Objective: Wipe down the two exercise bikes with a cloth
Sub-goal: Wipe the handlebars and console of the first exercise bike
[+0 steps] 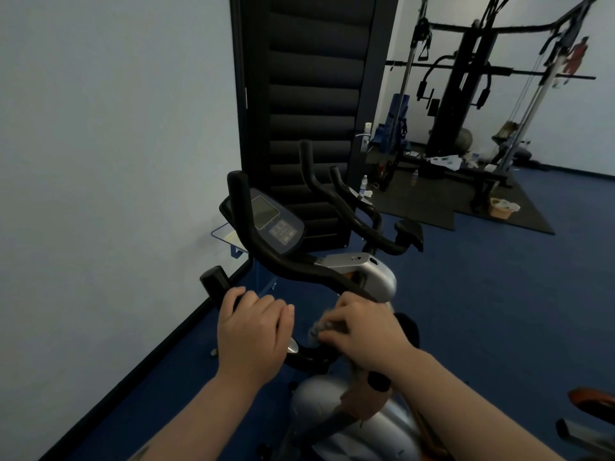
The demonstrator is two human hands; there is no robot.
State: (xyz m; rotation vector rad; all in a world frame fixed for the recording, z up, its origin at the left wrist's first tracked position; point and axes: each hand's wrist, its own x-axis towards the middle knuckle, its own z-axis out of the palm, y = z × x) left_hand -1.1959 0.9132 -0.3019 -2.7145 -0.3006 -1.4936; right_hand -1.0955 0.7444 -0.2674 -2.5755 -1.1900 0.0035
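The near exercise bike (349,410) has a silver body, black handlebars (283,264) and a console with a screen (273,221). My left hand (249,327) grips the left handlebar near its end. My right hand (362,331) presses a bunched grey cloth (321,329) against the handlebar's middle section, with its fingers curled round the cloth. Just behind stands a second bike (372,227) with black handlebars and a black saddle, beside a dark door.
A white wall runs along the left. The dark padded door (312,94) stands ahead. A multi-gym rack (472,94) on black mats fills the back right, with bottles and a basket (501,207) on the floor. An orange-and-black machine part (592,404) sits at the right edge.
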